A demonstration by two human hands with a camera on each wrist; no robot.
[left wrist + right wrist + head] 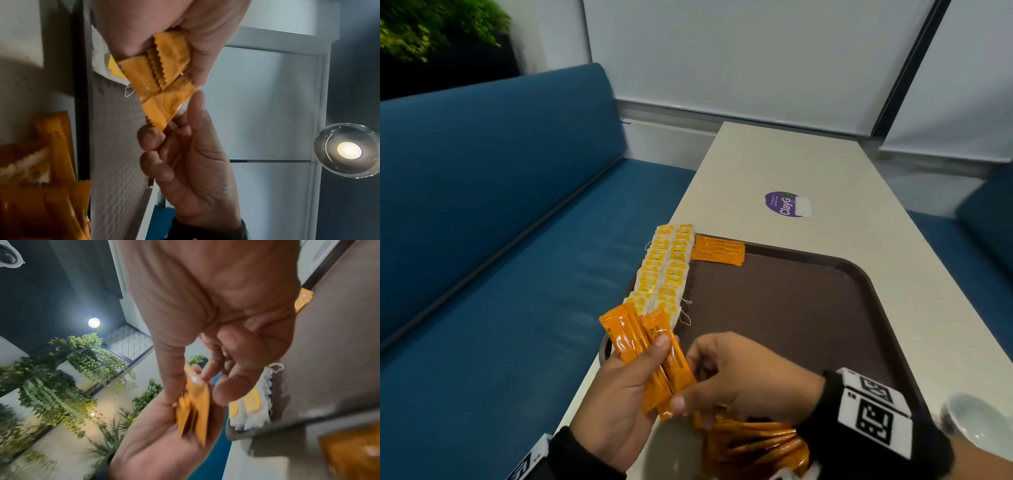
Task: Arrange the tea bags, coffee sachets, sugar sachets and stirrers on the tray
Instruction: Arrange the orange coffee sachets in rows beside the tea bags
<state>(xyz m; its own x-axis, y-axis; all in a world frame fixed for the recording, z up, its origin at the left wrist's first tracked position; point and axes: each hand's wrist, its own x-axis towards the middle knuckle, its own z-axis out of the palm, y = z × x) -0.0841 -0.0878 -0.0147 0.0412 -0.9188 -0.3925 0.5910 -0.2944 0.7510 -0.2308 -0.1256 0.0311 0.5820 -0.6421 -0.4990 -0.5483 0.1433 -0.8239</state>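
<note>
The left hand (616, 394) is closest, its fingers and thumb curled round a bunch of orange coffee sticks (650, 356). The right hand (739, 377) pinches the low end of one stick in that bunch with thumb and fingertips. More sticks sit in a pile (753, 445) under the right wrist. The brown tray (791, 308) lies on the table (791, 164). Tea bags (664, 270) sit in two rows along its left edge. Two coffee sticks (719, 250) lie at the far left corner, just beside the tea bags.
</note>
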